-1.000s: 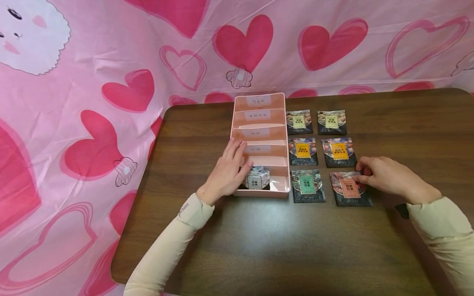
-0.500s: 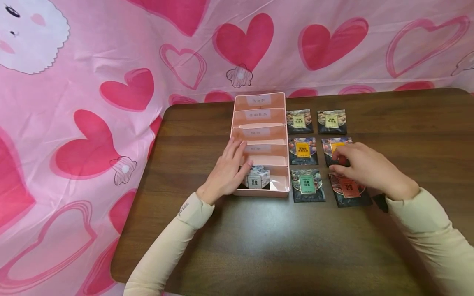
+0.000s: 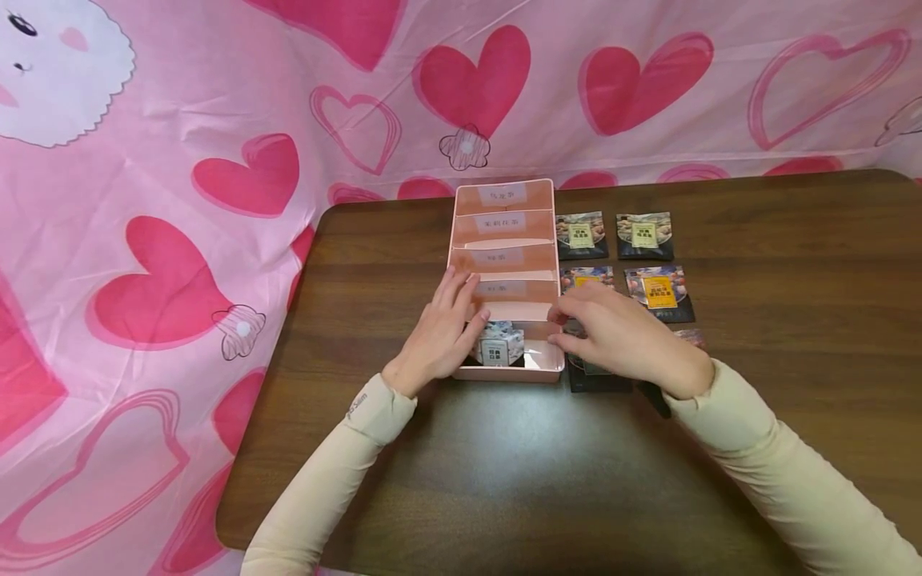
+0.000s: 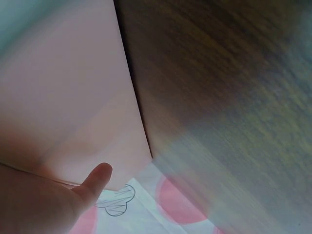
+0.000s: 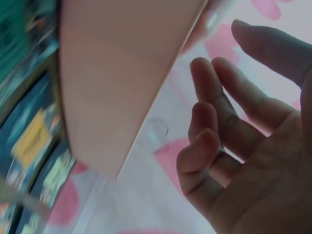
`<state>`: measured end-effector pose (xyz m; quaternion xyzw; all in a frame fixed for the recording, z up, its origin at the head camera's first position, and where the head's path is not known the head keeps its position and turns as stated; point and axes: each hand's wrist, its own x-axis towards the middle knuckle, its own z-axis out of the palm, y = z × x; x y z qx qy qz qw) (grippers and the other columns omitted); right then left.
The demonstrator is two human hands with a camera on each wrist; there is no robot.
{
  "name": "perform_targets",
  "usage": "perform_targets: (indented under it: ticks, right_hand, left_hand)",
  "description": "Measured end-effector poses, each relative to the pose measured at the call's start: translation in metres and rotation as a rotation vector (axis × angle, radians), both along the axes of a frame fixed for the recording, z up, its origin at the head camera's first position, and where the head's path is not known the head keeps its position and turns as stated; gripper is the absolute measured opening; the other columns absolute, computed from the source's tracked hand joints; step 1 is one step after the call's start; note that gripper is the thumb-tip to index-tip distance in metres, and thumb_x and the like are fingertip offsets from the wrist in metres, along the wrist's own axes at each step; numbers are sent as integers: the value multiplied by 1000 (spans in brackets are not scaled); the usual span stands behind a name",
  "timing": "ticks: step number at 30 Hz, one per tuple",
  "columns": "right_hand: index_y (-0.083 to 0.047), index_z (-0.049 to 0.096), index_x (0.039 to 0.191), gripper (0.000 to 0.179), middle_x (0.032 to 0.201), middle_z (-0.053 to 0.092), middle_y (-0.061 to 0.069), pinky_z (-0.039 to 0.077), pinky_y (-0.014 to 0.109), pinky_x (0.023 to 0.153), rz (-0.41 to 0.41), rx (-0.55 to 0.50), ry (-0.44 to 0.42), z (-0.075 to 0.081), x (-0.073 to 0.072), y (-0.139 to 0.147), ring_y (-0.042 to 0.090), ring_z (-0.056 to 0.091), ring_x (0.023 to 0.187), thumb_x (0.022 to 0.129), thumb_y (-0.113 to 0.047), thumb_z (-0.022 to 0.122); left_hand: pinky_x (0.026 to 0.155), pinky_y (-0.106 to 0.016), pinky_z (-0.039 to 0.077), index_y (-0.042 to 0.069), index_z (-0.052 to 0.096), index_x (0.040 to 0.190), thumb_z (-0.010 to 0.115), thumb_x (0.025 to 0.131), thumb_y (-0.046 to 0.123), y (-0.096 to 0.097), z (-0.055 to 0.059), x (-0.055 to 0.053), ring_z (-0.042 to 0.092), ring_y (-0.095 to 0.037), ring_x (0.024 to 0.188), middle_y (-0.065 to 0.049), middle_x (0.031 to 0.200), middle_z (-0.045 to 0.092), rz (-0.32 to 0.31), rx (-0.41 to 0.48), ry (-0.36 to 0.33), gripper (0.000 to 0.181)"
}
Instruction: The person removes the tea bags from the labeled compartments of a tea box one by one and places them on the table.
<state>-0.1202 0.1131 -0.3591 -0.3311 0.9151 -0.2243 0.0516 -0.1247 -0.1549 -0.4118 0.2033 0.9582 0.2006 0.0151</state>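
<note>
In the head view a long pink divided box (image 3: 507, 375) has labelled compartments in a row. Its nearest compartment holds a tea sachet (image 3: 497, 352) with a grey-white label. My left hand (image 3: 441, 332) rests over the box's left rim, fingers fairly straight. My right hand (image 3: 619, 332) hovers at the right rim near that compartment, above the green-labelled tea sachet (image 3: 587, 384), which it partly covers. The right wrist view shows its fingers (image 5: 204, 161) loosely bent, thumb apart, nothing between them. A red-labelled tea sachet (image 3: 693, 338) is mostly hidden behind the right hand.
Yellow-labelled sachets (image 3: 659, 294) and pale green-labelled sachets (image 3: 644, 237) lie in rows right of the box on the brown wooden table (image 3: 461, 472). A pink heart-patterned cloth (image 3: 562, 88) hangs behind the table and to its left.
My right hand has moved left, from the red-labelled sachet across the table to the box's right rim. My left hand and the box have stayed put.
</note>
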Motion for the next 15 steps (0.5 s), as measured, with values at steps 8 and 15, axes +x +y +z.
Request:
perform_targets:
  ticks: [8,15]
  right_hand:
    - [-13,70,100,22,98,69,0,49,35,73,22,6,-21,-4,3,-31,16,56,88,85,-29,73]
    - [-10,70,106,27,103,70,4,50,36,73,32,22,-35,-8,4,-42,18,56,87,86,-27,72]
  left_hand:
    - [119,-51,21,6,26,152,34,102,44,0,1,0,6,-28,151,-13,158,23,-4,1,8,63]
    - [116,-55,24,8,25,153,34,101,46,0,2,1,3,-26,152,-11,159,21,12,-2,-16,64]
